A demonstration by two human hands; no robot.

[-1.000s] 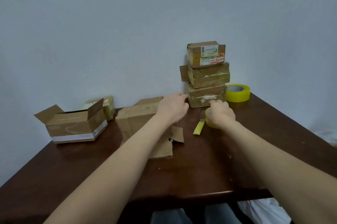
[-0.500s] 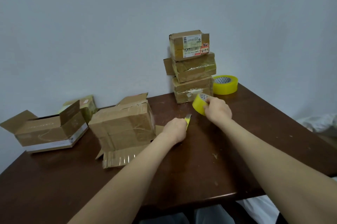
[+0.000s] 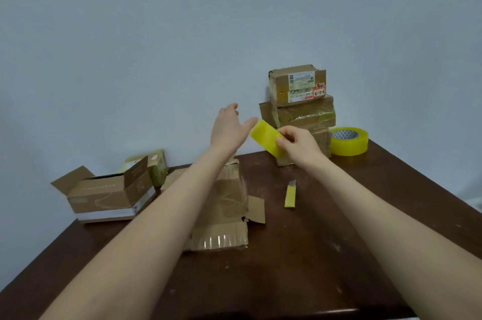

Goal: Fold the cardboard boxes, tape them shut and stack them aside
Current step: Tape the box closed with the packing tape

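Now I'm lifting the tape [image 3: 267, 141] in my pinching right hand [image 3: 300, 146] above the box [image 3: 227, 202]; left hand [image 3: 228, 127], spread empty, has dropped the cutter [image 3: 290, 196].

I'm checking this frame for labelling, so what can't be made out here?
All in the head view:
- Brown cardboard box lying mid-table: the left forearm hides its top, so whether it is taped is unclear.
- Bottom box of the three-box stack: mostly behind the right hand and its yellow tape roll.
- White shipping label: print too small.
- Small yellow-taped box at the wall: partly behind the open cardboard box.
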